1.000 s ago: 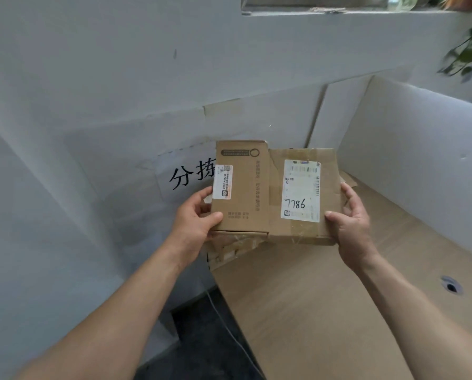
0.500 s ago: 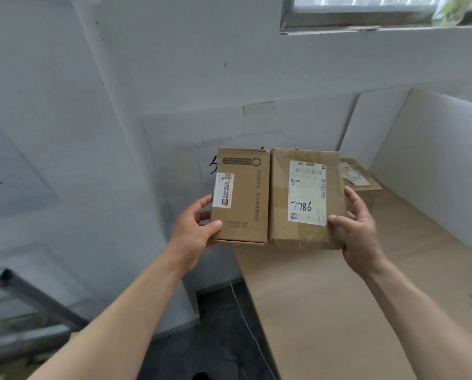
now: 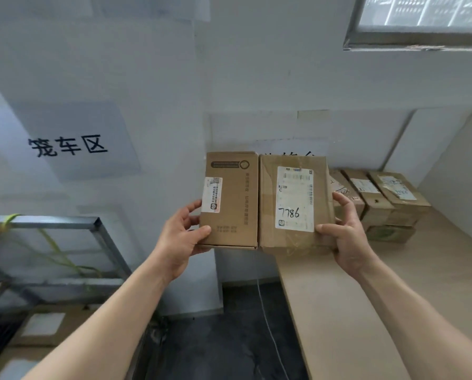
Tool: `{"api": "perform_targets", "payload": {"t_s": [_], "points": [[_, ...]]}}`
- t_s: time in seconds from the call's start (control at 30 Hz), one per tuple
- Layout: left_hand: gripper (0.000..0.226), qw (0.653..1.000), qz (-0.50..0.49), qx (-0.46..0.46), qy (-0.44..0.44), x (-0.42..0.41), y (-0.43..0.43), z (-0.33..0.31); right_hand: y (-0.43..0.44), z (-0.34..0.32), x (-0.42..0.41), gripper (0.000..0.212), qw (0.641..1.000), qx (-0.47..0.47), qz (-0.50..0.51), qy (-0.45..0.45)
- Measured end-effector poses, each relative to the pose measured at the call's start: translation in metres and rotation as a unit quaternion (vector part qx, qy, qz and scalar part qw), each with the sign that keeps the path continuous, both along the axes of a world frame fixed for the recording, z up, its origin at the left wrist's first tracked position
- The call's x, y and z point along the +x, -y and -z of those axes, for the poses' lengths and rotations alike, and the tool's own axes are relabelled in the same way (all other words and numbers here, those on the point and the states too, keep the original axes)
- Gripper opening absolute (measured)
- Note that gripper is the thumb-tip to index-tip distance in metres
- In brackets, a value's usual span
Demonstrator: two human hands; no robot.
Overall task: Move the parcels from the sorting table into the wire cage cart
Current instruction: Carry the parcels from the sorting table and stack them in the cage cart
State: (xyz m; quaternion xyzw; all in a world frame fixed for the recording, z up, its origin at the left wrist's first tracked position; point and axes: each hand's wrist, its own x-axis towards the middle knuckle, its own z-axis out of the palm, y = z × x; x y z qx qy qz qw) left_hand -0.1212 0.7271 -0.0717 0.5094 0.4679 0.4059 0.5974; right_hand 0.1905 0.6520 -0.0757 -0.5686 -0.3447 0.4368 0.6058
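I hold two brown cardboard parcels side by side in the air. My left hand (image 3: 184, 237) grips the left edge of the smaller printed parcel (image 3: 236, 204). My right hand (image 3: 345, 237) grips the right edge of the taped parcel marked 7786 (image 3: 267, 204). The two parcels touch along their inner edges. They hang over the left end of the sorting table (image 3: 393, 297). The wire cage cart (image 3: 98, 231) stands at the lower left, with a metal frame and yellow cord. Several more parcels (image 3: 388, 204) sit stacked at the table's far end.
A white wall sign with black characters (image 3: 67, 146) hangs above the cart. Flat cardboard boxes (image 3: 46, 327) lie inside the cart's bottom. White panels (image 3: 454, 165) fence the table's back and right side. A thin cable (image 3: 270, 333) runs over the dark floor between cart and table.
Both hands have carried the two parcels leftward, off the table towards the cart. The view has swung left, so the cart and its wall sign have come into sight.
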Motion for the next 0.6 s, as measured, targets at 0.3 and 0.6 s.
{"api": "perform_targets", "payload": {"t_s": [0.3,0.6], "points": [[0.054,0.995,-0.098,-0.009,0.03,-0.134,0.067,0.009,0.011,0.0,-0.127,0.075,0.996,0.029,-0.081,0.038],[0.051,0.975,-0.22,-0.007,0.023,-0.288,0.162,0.016,0.017,0.012,-0.286,0.07,0.973,0.015,-0.223,0.06]]}}
